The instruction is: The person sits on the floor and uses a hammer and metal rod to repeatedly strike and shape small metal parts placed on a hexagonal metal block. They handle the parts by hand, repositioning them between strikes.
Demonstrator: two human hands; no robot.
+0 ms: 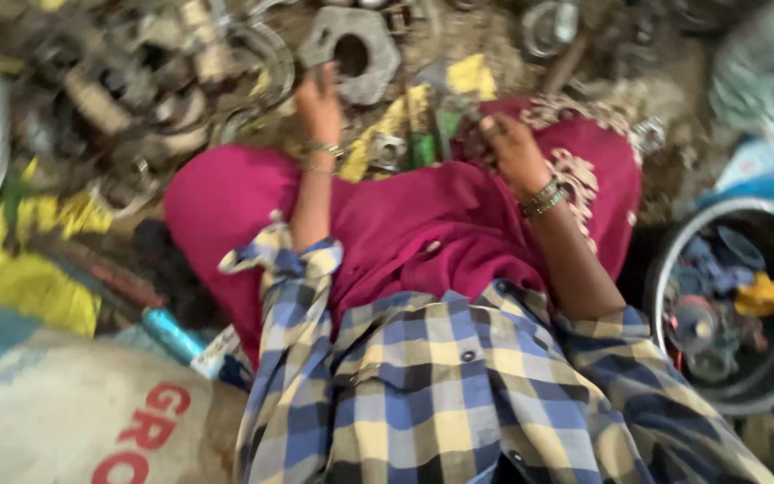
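The view is blurred. My left hand, with thin bangles at the wrist, reaches forward and its fingertips rest against the edge of a large grey hexagonal nut on the dirty ground. My right hand, with green bangles, lies over a magenta cloth on my lap, its fingers curled around the end of a grey metal tool that points up and left. A small metal nut sits between the hands, beside yellow and green scraps. Checked blue and cream sleeves cover both arms.
A heap of rusty rings, bolts and metal parts fills the upper left. A black tub with mixed scrap stands at the right. A white sack with red print lies lower left, next to yellow cloth.
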